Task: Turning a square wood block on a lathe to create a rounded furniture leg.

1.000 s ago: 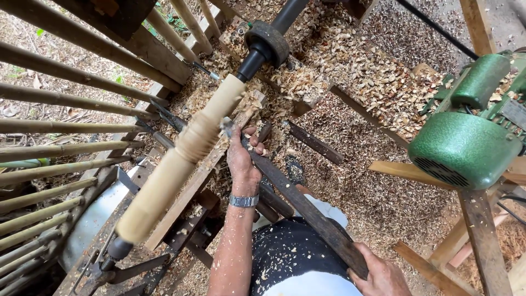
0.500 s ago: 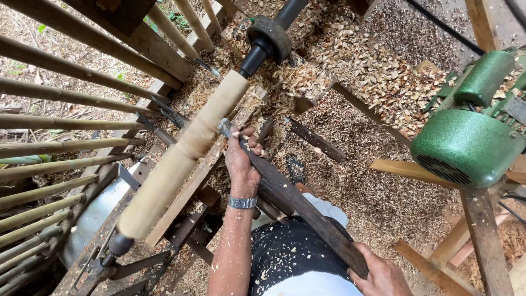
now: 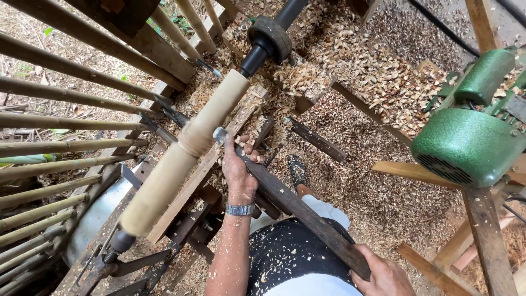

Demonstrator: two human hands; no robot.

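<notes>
A pale wooden spindle lies slantwise on the lathe, held between a dark metal centre near the lathe's lower left end and a black shaft with a round grey wheel at its upper right end. The left hand lies over the front part of a long dark turning chisel, fingers curled down around the blade where it crosses the wooden tool rest along the lathe's front edge; a metal wristwatch sits on that wrist. The chisel's shiny tip touches the spindle about midway along its length, just beside a turned ridge. The right hand is closed around the chisel's handle end, low near the person's lap. Wood shavings cover the ground behind the lathe. A green motor sits on a timber frame well apart to the right, and rough poles form a fence to the left.
</notes>
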